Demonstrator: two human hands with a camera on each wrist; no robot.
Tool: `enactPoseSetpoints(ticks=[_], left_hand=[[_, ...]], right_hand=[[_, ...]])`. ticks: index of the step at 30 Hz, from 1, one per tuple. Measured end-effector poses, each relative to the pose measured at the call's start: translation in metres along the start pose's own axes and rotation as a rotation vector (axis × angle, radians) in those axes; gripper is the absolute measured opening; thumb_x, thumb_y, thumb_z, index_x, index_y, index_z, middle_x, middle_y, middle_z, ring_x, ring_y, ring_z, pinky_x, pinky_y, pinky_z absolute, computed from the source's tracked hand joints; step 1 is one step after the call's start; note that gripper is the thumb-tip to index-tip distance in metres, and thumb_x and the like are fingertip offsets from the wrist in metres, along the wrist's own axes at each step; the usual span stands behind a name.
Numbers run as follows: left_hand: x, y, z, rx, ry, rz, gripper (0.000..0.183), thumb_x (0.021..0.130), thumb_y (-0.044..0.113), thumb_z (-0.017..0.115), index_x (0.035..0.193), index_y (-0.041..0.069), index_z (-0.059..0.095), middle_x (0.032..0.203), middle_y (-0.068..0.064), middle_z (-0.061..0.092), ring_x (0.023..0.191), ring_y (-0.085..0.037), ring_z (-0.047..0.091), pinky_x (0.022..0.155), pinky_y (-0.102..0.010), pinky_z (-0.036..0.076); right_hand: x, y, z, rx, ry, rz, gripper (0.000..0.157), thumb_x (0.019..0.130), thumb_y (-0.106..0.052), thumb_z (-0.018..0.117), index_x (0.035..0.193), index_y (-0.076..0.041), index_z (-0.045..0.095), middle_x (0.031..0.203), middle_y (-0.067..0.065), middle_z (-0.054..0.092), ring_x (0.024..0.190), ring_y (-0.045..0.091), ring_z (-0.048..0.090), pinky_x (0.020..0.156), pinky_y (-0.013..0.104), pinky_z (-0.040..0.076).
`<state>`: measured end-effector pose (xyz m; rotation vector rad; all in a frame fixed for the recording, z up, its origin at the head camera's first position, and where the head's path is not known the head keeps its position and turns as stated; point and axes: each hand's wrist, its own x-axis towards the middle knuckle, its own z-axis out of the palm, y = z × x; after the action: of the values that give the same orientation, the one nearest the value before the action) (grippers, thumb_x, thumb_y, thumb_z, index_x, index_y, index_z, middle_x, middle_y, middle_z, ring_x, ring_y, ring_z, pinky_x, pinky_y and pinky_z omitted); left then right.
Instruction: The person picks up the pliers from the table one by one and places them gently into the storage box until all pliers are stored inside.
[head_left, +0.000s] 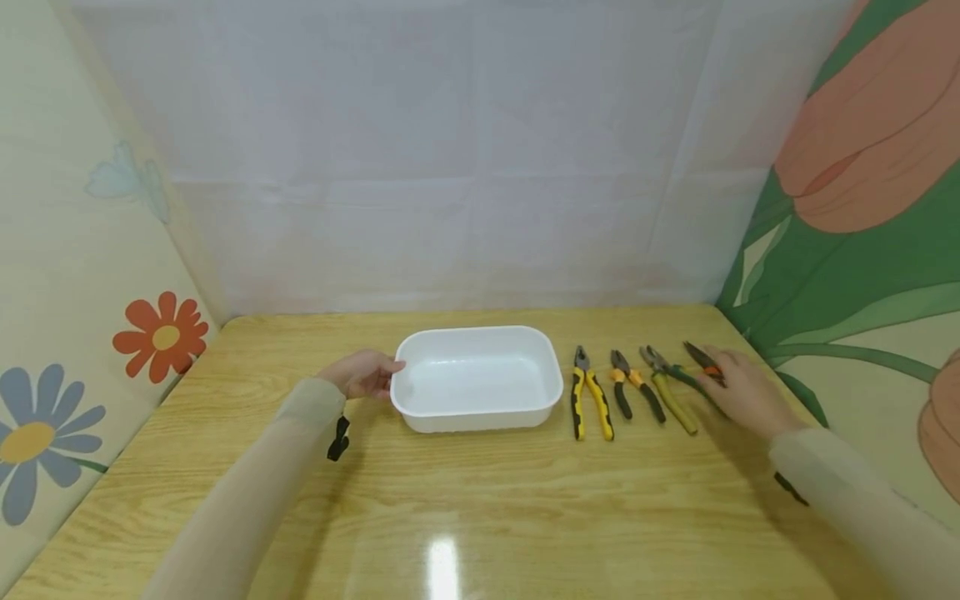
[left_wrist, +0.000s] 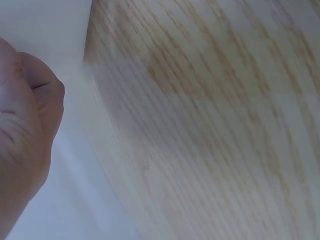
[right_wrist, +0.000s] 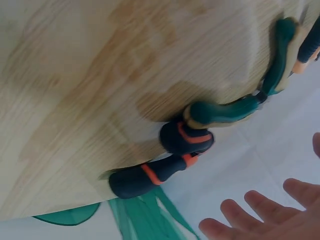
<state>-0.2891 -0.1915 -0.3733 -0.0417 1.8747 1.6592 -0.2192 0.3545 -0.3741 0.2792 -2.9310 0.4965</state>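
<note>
My left hand [head_left: 365,375] pinches the left end of a white plastic basin [head_left: 476,385], thumb over the rim and fingers against the outside wall. In the left wrist view, the curled left hand [left_wrist: 27,110] lies against the white wall. My right hand [head_left: 746,396] is over the rightmost pliers [head_left: 701,357], covering their handles in the head view. From the right wrist, the fingers [right_wrist: 267,207] look spread and loosely extended, apart from those black-and-orange handles [right_wrist: 135,182]. Beside them lie pliers with green and yellowish handles [head_left: 675,404].
Pliers with yellow-and-black handles [head_left: 598,398] lie just right of the basin, followed by smaller orange-and-black pliers [head_left: 619,360]. All are in a row on the wooden table [head_left: 510,508]. A white cloth [head_left: 450,167] hangs behind; flowered panels [head_left: 862,150] flank the sides.
</note>
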Motion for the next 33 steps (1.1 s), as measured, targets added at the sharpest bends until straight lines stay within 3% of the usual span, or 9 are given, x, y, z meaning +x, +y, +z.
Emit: enactPoseSetpoints(ticks=[6,15,22,33], left_hand=[[-0.001,-0.001,0.000,0.002,0.016,-0.007,0.033,0.103,0.009,0.042,0.128,-0.012,0.040,0.080,-0.004,0.052,0.069,-0.010,0.053,0.060,-0.016,0.053],[0.000,-0.001,-0.001,0.024,0.019,-0.009,0.037,0.103,0.010,0.043,0.132,-0.013,0.038,0.082,-0.004,0.053,0.070,-0.011,0.053,0.062,-0.016,0.053],[0.001,0.002,0.001,0.010,0.018,-0.019,0.033,0.104,0.010,0.043,0.129,-0.011,0.040,0.082,-0.004,0.052,0.070,-0.010,0.052,0.061,-0.015,0.053],[0.002,0.000,-0.001,0.001,0.010,-0.013,0.033,0.103,0.010,0.044,0.128,-0.011,0.041,0.083,-0.005,0.053,0.072,-0.011,0.053,0.063,-0.017,0.054]], right_hand=[[0.002,0.012,-0.002,-0.002,0.063,-0.050,0.053,0.101,-0.019,0.053,0.132,0.022,0.038,0.123,0.048,0.040,0.110,0.062,0.040,0.089,0.071,0.037],[0.002,0.021,-0.002,-0.010,-0.006,0.016,0.061,0.103,-0.029,0.048,0.134,0.023,0.034,0.127,0.048,0.035,0.112,0.065,0.036,0.091,0.074,0.034],[0.001,0.036,-0.003,0.015,-0.162,0.094,0.074,0.104,-0.039,0.043,0.138,0.023,0.023,0.131,0.052,0.021,0.115,0.069,0.026,0.091,0.077,0.029],[0.005,0.047,0.001,-0.001,-0.190,0.111,0.075,0.104,-0.039,0.043,0.136,0.026,0.022,0.130,0.053,0.023,0.116,0.067,0.027,0.093,0.075,0.030]])
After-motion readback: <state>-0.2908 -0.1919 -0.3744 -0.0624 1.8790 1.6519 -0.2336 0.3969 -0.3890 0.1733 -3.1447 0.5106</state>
